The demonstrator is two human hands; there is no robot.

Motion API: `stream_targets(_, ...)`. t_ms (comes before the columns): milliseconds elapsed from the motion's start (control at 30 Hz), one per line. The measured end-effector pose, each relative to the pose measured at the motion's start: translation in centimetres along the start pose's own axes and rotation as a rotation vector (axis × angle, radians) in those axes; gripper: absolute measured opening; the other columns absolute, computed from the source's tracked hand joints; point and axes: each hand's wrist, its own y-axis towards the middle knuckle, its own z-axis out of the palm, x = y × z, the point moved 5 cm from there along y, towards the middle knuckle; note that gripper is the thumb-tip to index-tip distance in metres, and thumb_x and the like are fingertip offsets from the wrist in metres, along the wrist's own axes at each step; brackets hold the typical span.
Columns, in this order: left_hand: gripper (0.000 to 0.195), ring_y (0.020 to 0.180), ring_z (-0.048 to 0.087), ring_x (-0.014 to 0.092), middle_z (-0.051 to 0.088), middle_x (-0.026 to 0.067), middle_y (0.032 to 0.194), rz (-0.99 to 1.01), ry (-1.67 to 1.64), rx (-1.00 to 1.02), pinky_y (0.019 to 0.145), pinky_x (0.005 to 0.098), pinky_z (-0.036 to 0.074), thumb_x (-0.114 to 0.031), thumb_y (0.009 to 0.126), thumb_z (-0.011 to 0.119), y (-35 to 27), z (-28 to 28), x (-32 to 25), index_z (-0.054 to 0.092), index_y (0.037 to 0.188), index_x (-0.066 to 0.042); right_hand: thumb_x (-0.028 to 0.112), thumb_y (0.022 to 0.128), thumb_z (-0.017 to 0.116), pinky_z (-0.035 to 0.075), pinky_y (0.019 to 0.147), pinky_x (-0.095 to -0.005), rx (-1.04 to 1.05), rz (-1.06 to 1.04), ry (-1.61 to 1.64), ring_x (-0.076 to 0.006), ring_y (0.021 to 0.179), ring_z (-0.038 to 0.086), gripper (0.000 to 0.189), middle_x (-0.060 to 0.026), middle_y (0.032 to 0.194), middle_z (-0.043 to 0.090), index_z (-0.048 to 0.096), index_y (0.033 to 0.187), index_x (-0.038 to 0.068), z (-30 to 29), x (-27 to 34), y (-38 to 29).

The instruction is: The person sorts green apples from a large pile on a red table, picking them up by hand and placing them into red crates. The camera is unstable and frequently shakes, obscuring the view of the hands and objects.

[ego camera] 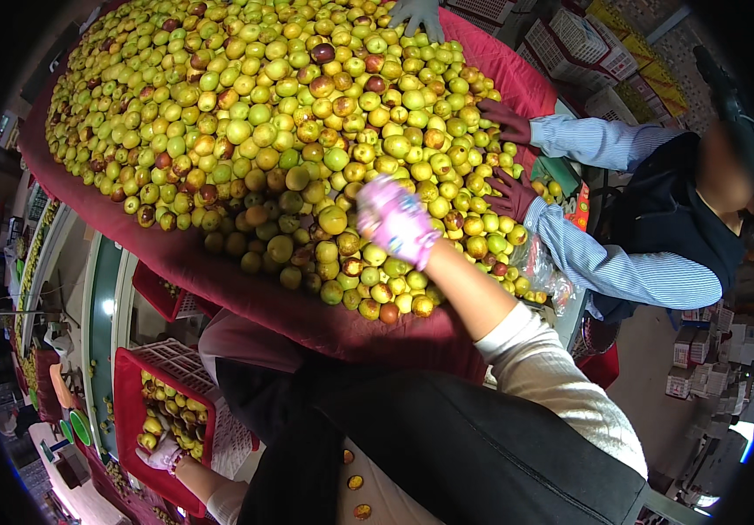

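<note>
A broad heap of green, yellow and reddish-brown jujubes [239, 131] covers a table draped in red cloth [173, 256]. Over the heap's near right part is my right hand [393, 216], in a pink patterned glove and blurred; whether it holds a fruit cannot be told. Low at the left, my left hand [163, 453], in a similar light glove, lies in a red-lined plastic crate [124, 407] partly filled with jujubes. Its fingers are near the fruit there, and their grip is unclear.
A co-worker in striped sleeves [619, 262] rests two maroon-gloved hands [511, 197] on the heap's right side. Another person's grey-gloved hand [417, 18] touches its far edge. A clear plastic bag [541, 269] lies at the right edge. A green conveyor belt [102, 308] runs at the left.
</note>
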Motion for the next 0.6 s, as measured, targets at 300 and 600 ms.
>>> stream_targets(300, 0.068, 0.123, 0.053, 0.030, 0.041, 0.0212, 0.151, 0.156, 0.412, 0.406, 0.105, 0.0431, 0.041, -0.054, 0.101, 0.038, 1.9, 2.5, 2.9, 0.046, 0.144, -0.002, 0.019, 0.086, 0.069, 0.051, 0.088, -0.0442, -0.065, 0.615, -0.250, -0.0362, 0.104, 0.063, 0.028, -0.0174, 0.111, 0.064, 0.062, 0.112, 0.010, -5.9, -14.1, -4.0)
stream_targets(600, 0.055, 0.127, 0.053, 0.033, 0.058, 0.0174, 0.132, -0.656, 0.223, 1.459, 0.107, 0.0476, 0.042, -0.040, 0.099, 0.048, -31.7, 13.9, 20.9, 0.051, 0.135, 0.001, 0.023, 0.086, 0.071, 0.052, 0.085, -0.0411, -0.232, 0.298, 0.151, -0.0356, 0.099, 0.064, 0.040, -0.0176, 0.113, 0.064, 0.055, 0.122, 0.013, -5.8, -8.2, -0.5)
